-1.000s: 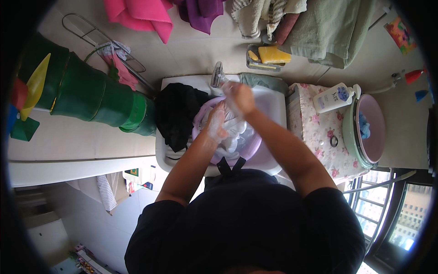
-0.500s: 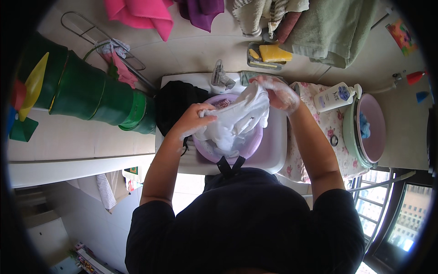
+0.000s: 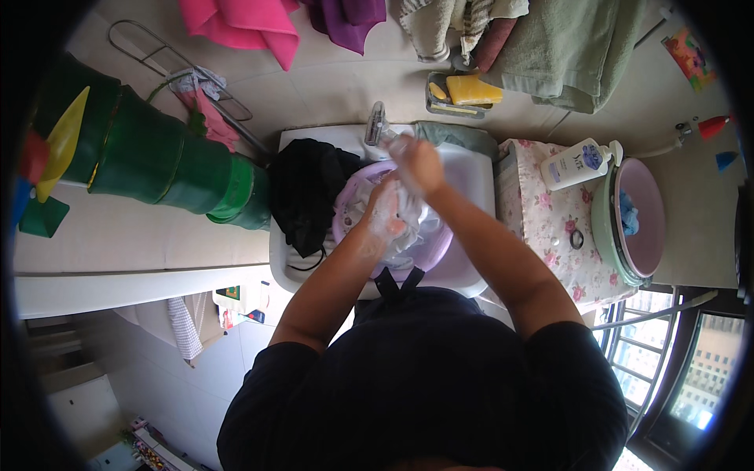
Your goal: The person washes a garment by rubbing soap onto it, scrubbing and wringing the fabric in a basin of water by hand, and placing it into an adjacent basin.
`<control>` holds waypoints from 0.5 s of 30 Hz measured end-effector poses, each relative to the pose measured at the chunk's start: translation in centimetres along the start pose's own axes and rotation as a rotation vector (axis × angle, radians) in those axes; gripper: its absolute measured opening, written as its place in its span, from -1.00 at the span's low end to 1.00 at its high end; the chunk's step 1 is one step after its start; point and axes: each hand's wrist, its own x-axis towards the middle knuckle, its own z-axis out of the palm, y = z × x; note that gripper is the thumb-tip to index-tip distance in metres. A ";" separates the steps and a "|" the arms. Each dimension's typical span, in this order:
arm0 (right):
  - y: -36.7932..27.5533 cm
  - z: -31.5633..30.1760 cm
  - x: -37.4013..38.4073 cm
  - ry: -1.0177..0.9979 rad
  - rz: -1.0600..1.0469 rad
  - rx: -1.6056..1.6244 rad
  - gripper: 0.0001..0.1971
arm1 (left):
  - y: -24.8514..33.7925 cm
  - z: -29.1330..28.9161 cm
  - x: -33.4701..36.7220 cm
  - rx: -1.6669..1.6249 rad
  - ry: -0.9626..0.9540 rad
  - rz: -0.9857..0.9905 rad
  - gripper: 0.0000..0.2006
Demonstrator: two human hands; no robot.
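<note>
A wet white garment [image 3: 428, 225] lies bunched in a pale purple basin [image 3: 444, 250] of sudsy water. Over the basin, my left hand [image 3: 385, 210], wrist covered in foam, is closed on part of the garment. Close by, toward the tap [image 3: 375, 124], my right hand [image 3: 422, 168] is curled in a fist and smeared by motion. A whitish blurred strip, seemingly the same garment, runs from it toward the left hand. Both hands hide much of the cloth.
The basin stands in a white sink [image 3: 475, 196], with a black cloth bundle [image 3: 302, 192] on its left. To the right, a floral-covered surface [image 3: 534, 212] bears a white pump bottle [image 3: 577, 165] and stacked basins [image 3: 648, 251]. A soap dish [image 3: 455, 111] hangs behind.
The spread, lifted garment is now bunched low in the basin. My hands have come together, the left moving right and slightly down, the right moving left. The tap shows more fully.
</note>
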 end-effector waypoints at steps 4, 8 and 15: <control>3.6 6.7 -3.0 0.224 -0.422 -0.309 -0.70 | 0.6 -1.9 1.9 0.084 -0.130 0.227 -0.69; -1.0 0.9 -1.8 0.121 -0.363 -0.086 -0.77 | 2.0 6.2 -1.2 0.149 0.196 0.149 -0.72; -0.2 4.9 -3.0 0.379 -0.258 -0.484 -0.82 | 0.8 1.5 0.3 0.067 0.153 0.176 -0.70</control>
